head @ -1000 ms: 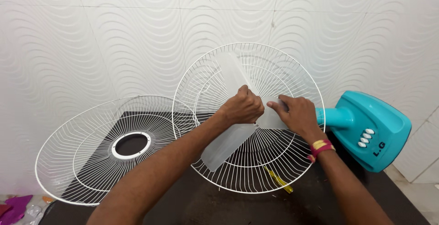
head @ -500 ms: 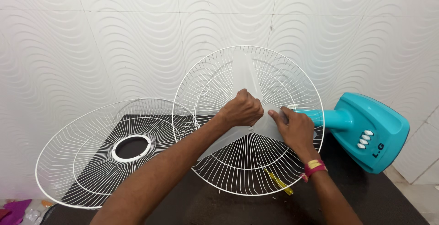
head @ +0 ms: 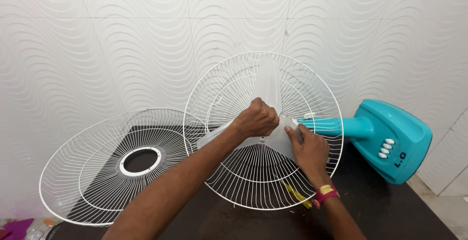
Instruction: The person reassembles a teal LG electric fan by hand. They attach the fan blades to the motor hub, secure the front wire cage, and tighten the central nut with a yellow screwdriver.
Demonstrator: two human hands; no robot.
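Note:
A translucent white fan blade (head: 269,85) sits inside a round white wire guard (head: 317,93) that stands upright on the dark table (head: 390,215). My left hand (head: 257,119) is closed over the blade's hub at the guard's middle. My right hand (head: 306,148) lies flat with fingers spread on the blade's lower right wing. Behind the guard the fan's teal neck (head: 336,125) runs right to a teal base (head: 395,140) with white buttons.
A second white wire guard (head: 87,171) with a round centre hole leans at the left, touching the first. A yellow-handled tool (head: 295,193) lies on the table under the upright guard. A white wavy-patterned tiled wall (head: 97,40) stands close behind.
The blade has turned clockwise: the wing that pointed down-left now points left, and the top wing stands more upright. My right hand slid down and left with its wing. My left hand stayed on the hub.

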